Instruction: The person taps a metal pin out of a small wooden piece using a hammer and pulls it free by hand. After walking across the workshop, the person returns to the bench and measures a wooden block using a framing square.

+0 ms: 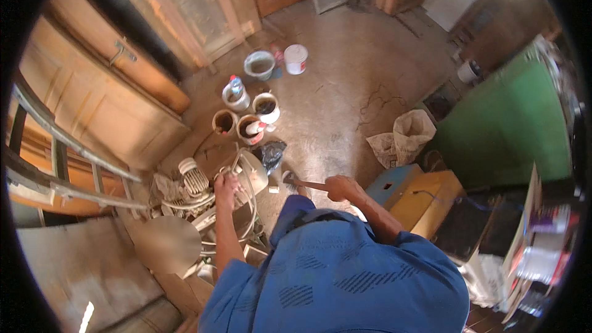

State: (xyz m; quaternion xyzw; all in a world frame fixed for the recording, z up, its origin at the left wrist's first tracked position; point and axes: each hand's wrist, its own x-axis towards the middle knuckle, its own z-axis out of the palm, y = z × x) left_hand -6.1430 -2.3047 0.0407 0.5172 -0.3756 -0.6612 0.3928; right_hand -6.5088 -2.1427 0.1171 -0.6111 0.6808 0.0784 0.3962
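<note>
My right hand (pixel 345 189) is wrapped round the wooden handle of a tool (pixel 313 185), held level in front of my body. Its dark head points left and lies over my foot, so its kind is hard to make out. My left hand (pixel 226 189) is closed at the top of a dusty machine, among pale hoses (pixel 251 200); what its fingers grip is hidden. A ribbed grey motor (pixel 193 176) sits just left of that hand, and a rounded grey tank (pixel 254 171) lies to its right. Beyond the tank is a crumpled black plastic bag (pixel 270 155).
Several buckets (pixel 266 107) stand on the floor ahead, one holding a clear bottle (pixel 236 84). To the right are a white sack (pixel 412 132), a yellow box (pixel 428 200) and a large green panel (pixel 505 123). Wooden doors (pixel 92 92) lean at the left, behind a ladder-like frame (pixel 61 160).
</note>
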